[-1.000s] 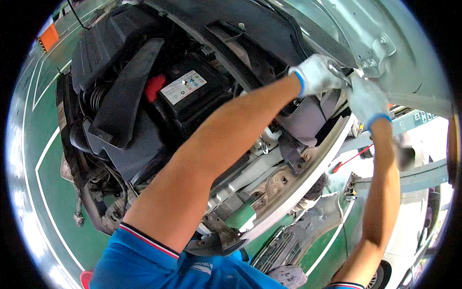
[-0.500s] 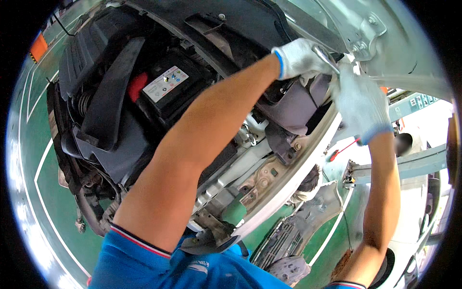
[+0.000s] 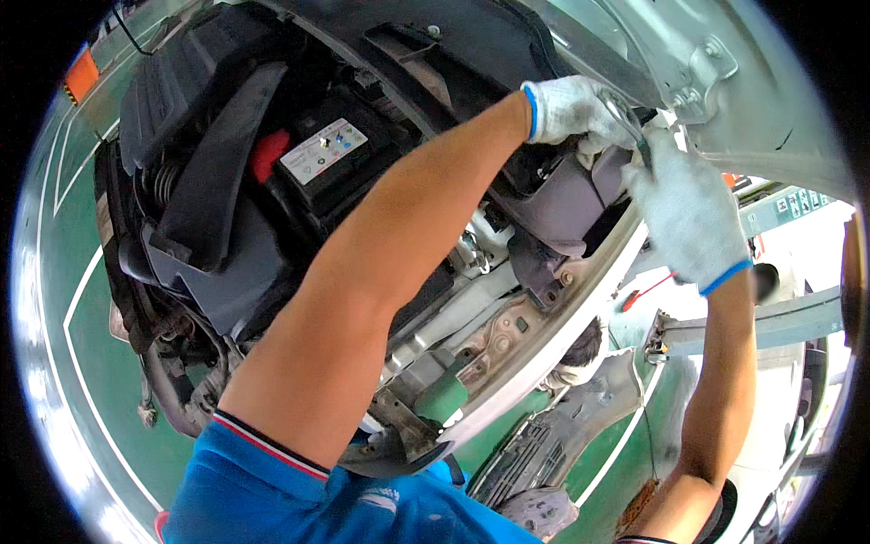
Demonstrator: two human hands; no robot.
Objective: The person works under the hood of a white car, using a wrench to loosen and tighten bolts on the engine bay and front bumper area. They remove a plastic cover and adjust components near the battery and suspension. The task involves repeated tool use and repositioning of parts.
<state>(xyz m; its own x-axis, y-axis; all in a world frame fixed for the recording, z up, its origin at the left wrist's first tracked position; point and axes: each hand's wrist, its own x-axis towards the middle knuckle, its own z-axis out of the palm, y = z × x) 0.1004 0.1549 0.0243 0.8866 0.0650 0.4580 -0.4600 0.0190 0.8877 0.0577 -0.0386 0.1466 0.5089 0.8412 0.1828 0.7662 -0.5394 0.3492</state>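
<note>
Both my hands wear white work gloves with blue cuffs, and they meet at the far corner of the engine bay, by the raised hood hinge. My left hand (image 3: 573,111) is closed around the head end of a metal wrench (image 3: 623,115). On the dark handle of that same wrench, my right hand (image 3: 689,213) is closed from the near right side. What the wrench's head sits on is hidden behind the left glove. Below my left hand lies a grey plastic cover (image 3: 566,204) beside the white fender edge (image 3: 535,363).
A black battery (image 3: 326,159) with a red terminal cover sits under my left forearm. The raised hood (image 3: 770,100) overhangs at upper right. Past the fender are another person's head (image 3: 580,344), a screwdriver (image 3: 648,288), a lift arm (image 3: 761,322) and a removed bumper (image 3: 553,435).
My right hand, blurred before, is now sharp and a little lower and to the right. The wrench has tipped slightly steeper. My left hand stays at the wrench's head.
</note>
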